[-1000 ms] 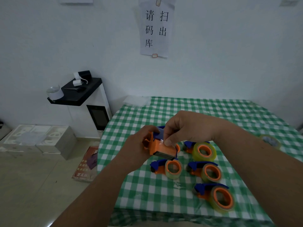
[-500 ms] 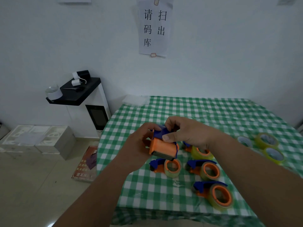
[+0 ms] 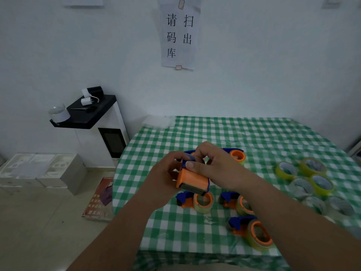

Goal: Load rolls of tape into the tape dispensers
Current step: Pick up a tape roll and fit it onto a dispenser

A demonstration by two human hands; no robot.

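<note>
Since a moment ago both hands have lowered the orange and blue plastic tape dispenser [image 3: 192,179] a little toward the bench [image 3: 214,133] with its green and white checked cloth, and the view has swung to show more of the loose yellow-rimmed rolls of tape [image 3: 304,177] well to the right of the dispenser. The left hand [image 3: 164,182] is wrapped round the dispenser's left side, its grip clamped on the orange body, holding it up in the air. The right hand [image 3: 216,169] comes over the top, thumb pressed on the blue part and fingers curled behind, so its grip is also closed on the dispenser. Whether a roll is already seated inside I cannot tell; the hands hide that part. Four loaded dispensers [image 3: 195,201] lie on the cloth below and behind the held one. To do this step well, I would judge, the left hand should keep the body steady while the right works the blue piece home squarely, avoiding the dark toothed edge at the lower front.
</note>
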